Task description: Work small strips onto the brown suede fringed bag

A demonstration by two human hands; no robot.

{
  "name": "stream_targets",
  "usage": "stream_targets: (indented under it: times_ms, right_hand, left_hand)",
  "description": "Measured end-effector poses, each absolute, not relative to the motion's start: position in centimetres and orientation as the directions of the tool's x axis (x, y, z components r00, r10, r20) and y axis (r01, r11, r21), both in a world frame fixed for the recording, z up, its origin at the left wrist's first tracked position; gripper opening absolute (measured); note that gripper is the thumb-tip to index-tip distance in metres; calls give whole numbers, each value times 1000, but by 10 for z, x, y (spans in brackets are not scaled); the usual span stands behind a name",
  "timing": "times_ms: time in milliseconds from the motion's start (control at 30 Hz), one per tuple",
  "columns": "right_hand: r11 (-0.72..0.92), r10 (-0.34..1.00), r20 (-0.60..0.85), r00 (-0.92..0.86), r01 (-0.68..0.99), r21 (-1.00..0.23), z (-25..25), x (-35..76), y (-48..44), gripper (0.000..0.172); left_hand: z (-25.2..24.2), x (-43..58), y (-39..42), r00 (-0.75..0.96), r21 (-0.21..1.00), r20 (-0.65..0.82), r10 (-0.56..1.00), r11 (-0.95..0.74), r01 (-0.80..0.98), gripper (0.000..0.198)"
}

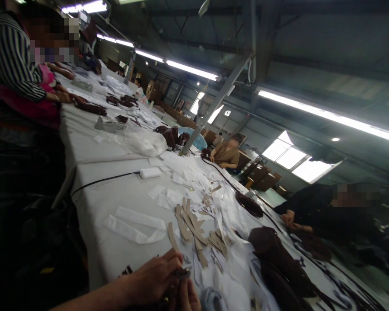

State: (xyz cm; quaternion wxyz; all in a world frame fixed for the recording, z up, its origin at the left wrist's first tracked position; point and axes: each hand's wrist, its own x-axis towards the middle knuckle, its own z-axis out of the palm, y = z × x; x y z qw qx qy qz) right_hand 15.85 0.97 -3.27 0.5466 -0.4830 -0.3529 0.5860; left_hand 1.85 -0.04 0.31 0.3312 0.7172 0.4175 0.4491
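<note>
At the bottom of the head view my left hand (157, 274) reaches in from the lower left, its fingers closed in a pinch. A small shiny metal piece (184, 273) sits between its fingertips and those of my right hand (188, 297), which is largely cut off by the lower edge. Both hands touch the piece; its exact kind is too blurred to tell. A beige strip (172, 236) rises just behind my left fingers, and whether it is held or lies on the table I cannot tell. Several more beige strips (189, 224) lie beyond.
White paper pieces (134, 224) and a plastic bag (142, 140) are spread over the long white table (97, 207). A white power strip (149, 172) trails a black cable. Dark brown bags (278, 255) lie at right. People work along both sides; a post (210, 112) stands mid-table.
</note>
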Motion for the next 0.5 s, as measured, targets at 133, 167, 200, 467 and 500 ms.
stream_targets:
  times_ms: [133, 167, 200, 467, 500]
  right_hand:
    - [-187, 975, -215, 48, -339, -922, -41, 162, 12, 54]
    - [-199, 974, -224, 33, -347, -917, -43, 162, 13, 55]
    - [-209, 973, -230, 19, -352, -912, -45, 163, 13, 57]
    - [-190, 981, -190, -21, -251, -949, -62, 167, 17, 57]
    - [-183, 983, -183, -23, -228, -956, -64, 168, 17, 56]
  left_hand:
    - [0, 23, 1, 280, 840, 241, 929, -344, 420, 23]
    - [0, 23, 2, 272, 853, 204, 940, -307, 421, 22]
    - [0, 21, 4, 262, 868, 179, 948, -277, 411, 19]
    - [-3, 9, 14, 267, 972, 138, 954, -183, 149, 14]
    - [-4, 10, 15, 264, 978, 128, 956, -165, 125, 15]
